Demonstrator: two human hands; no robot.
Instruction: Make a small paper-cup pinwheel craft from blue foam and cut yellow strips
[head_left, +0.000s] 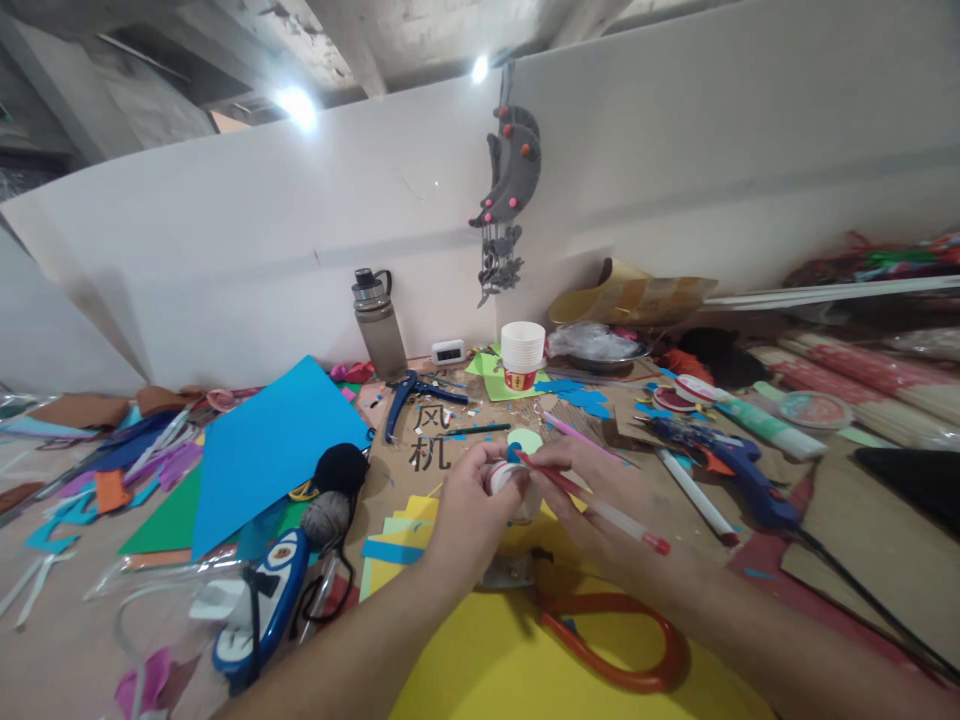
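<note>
My left hand [466, 512] is closed round a small white paper cup [501, 477] with a red band, held on its side above the table. My right hand [592, 500] pinches a red and white pen [600, 505]. The pen's tip rests on the cup near a blue patch. Both hands meet over yellow paper [495, 660] at the middle of the table.
A big blue sheet [274, 450] and scraps lie left. Black and grey yarn balls [335, 490] sit beside it. A stack of paper cups [522, 355], a water bottle [379, 325], blue pliers [409, 395], a blue glue gun [739, 465] and orange-handled scissors [622, 645] surround the hands.
</note>
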